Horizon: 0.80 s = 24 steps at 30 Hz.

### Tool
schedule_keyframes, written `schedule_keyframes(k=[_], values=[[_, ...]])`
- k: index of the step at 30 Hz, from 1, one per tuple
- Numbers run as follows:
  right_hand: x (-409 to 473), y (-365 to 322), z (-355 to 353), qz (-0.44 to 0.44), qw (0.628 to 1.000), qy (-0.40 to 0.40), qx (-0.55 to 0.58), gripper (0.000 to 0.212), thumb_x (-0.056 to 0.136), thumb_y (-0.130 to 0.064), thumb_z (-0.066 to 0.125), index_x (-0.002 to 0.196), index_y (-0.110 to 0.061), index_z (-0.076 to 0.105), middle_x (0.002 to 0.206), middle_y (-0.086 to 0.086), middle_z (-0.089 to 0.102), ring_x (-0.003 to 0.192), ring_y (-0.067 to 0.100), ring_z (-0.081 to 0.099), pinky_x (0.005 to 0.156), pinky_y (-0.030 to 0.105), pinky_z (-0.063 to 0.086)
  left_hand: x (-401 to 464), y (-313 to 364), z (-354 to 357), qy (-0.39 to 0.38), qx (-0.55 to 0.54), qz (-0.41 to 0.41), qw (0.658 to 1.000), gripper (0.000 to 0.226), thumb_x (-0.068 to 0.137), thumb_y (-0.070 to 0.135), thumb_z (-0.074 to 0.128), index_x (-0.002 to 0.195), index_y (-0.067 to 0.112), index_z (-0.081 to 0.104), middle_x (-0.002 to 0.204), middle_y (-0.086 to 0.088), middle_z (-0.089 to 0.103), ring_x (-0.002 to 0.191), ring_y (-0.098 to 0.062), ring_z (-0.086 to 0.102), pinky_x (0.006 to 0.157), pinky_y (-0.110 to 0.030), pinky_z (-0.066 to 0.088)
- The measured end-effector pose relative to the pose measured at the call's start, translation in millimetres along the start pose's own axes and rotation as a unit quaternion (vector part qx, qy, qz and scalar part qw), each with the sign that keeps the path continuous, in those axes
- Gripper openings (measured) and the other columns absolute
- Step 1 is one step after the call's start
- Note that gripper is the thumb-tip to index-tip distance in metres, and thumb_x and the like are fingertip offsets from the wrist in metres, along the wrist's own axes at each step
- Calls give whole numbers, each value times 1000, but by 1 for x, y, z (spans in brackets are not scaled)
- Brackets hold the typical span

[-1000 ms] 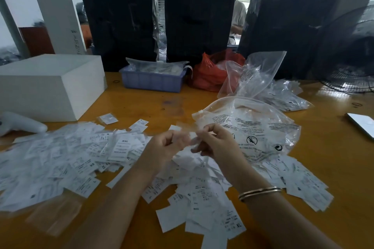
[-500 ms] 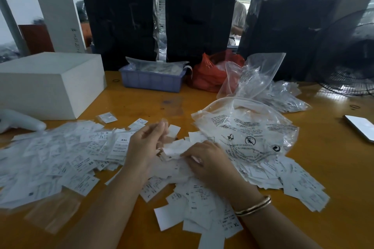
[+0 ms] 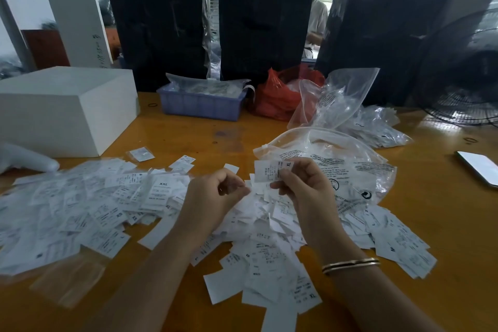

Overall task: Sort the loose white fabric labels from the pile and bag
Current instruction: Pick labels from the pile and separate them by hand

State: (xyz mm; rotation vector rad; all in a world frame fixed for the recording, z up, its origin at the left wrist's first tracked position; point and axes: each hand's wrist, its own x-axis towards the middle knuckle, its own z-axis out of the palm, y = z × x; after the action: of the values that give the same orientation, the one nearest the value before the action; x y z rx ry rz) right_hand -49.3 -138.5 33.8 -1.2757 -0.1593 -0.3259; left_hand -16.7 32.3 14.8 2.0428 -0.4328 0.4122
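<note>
A loose pile of white fabric labels covers the middle of the orange table. My right hand is raised over it and pinches a small stack of labels whose top one reads XL. My left hand hovers just left of it with fingers curled and nothing visible in them. A clear printed zip bag with labels inside lies right behind my right hand. More labels, with sizes XXL and XS legible, spread out on the left.
A white box stands at the left, a white handheld device before it. A blue tray, a red bag and clear bags sit at the back. A phone lies at the right, a fan behind.
Both hands came up off the pile. My right hand, which pressed on the labels half a second ago, now holds a small stack up in front of the bag.
</note>
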Motion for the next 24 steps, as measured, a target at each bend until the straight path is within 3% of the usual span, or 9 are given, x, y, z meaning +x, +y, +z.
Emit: schedule_keyframes(k=[6, 11, 14, 17, 20, 24], values=[[-1, 5, 4, -73, 988, -28, -131, 15, 89, 5, 56, 84, -10, 58, 70, -6, 67, 68, 15, 68, 63, 20, 53, -1, 2, 3, -8, 49, 52, 997, 30, 75, 26, 78, 66, 38, 52, 65, 15, 60, 63, -4, 57, 56, -11, 45], [-3, 10, 9, -120, 964, -36, -236, 29, 88, 4, 59, 81, -24, 59, 73, -14, 68, 70, 9, 68, 67, 24, 56, 0, 2, 4, -15, 66, 63, 996, 21, 74, 26, 79, 73, 10, 66, 64, 17, 56, 59, -1, 54, 56, -13, 45], [-3, 10, 9, -140, 955, -24, -259, 34, 87, 4, 59, 80, -30, 58, 74, -17, 67, 72, 8, 67, 69, 29, 57, -1, 4, 4, -18, 65, 69, 995, 21, 73, 26, 80, 68, 19, 61, 64, 19, 55, 59, -1, 55, 59, -11, 44], [-3, 9, 8, -154, 951, -18, -268, 35, 87, 4, 59, 80, -30, 58, 74, -18, 67, 73, 6, 67, 69, 28, 57, -2, 5, 4, -17, 60, 73, 995, 30, 73, 24, 80, 64, 31, 52, 67, 26, 52, 68, 11, 55, 60, -4, 42], [-3, 9, 8, -152, 947, -20, -281, 36, 86, 4, 59, 80, -31, 57, 74, -20, 67, 73, 5, 67, 70, 28, 57, -1, 5, 4, -22, 57, 78, 995, 20, 73, 26, 79, 71, 24, 60, 65, 22, 53, 69, 10, 54, 60, -6, 42], [-2, 8, 7, -155, 950, -13, -271, 35, 87, 7, 58, 80, -28, 57, 74, -18, 67, 74, 5, 68, 70, 26, 57, -1, 6, 3, -30, 39, 71, 996, 19, 74, 25, 79, 75, 29, 60, 69, 22, 57, 71, 7, 56, 61, -7, 44]])
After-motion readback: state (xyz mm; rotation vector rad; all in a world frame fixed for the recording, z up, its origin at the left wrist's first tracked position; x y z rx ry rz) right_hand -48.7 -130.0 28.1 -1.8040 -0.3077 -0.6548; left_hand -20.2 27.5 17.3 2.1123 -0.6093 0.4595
